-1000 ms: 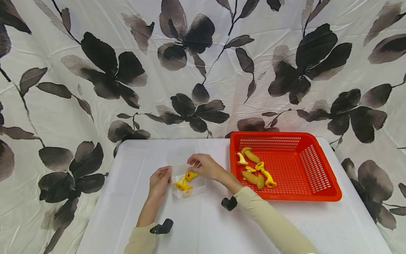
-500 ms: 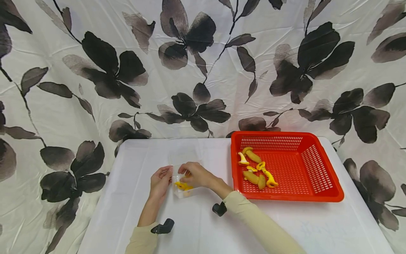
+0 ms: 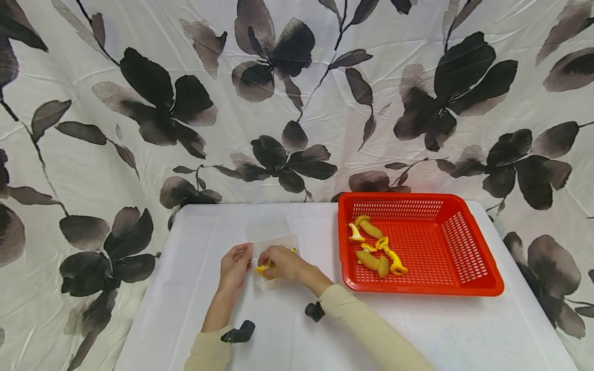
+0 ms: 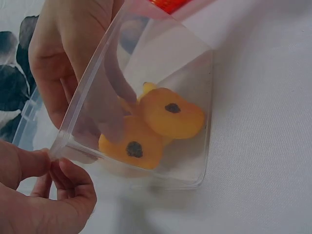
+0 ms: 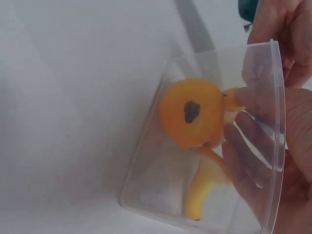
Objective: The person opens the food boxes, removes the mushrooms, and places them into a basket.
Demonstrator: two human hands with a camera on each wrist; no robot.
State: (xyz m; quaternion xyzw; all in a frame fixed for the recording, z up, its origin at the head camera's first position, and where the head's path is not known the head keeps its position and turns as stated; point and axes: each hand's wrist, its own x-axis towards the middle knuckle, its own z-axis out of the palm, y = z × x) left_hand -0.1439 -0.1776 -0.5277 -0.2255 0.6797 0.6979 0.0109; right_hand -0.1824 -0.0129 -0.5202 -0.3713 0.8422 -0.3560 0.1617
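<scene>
A clear plastic box [image 3: 285, 240] stands on the table, with yellow mushrooms inside. My left hand [image 3: 235, 265] pinches the box's rim at its left corner, thumb and fingertips together. Reaching into the box from the right, my right hand [image 3: 284, 263] has its fingers curled round a yellow mushroom [image 3: 262, 268]. In the left wrist view, two mushroom caps with dark spots show through the wall, one cap [image 4: 173, 114] beside another cap [image 4: 134, 146]. Through the plastic in the right wrist view, a yellow stem [image 5: 197, 195] lies below a round cap [image 5: 192, 112]. My right hand partly hides the mushrooms.
A red plastic basket [image 3: 445, 288] stands to the right, holding several yellow and brownish mushrooms [image 3: 371, 226] at its left side. Behind the box lies a flat clear plastic piece [image 3: 269, 225], perhaps its lid. A floral cloth [image 3: 278, 103] hangs behind the white-covered table [image 3: 320, 340].
My right hand has moved left and down into the box, from above its right side onto the mushroom at the left. My left hand stays on the rim.
</scene>
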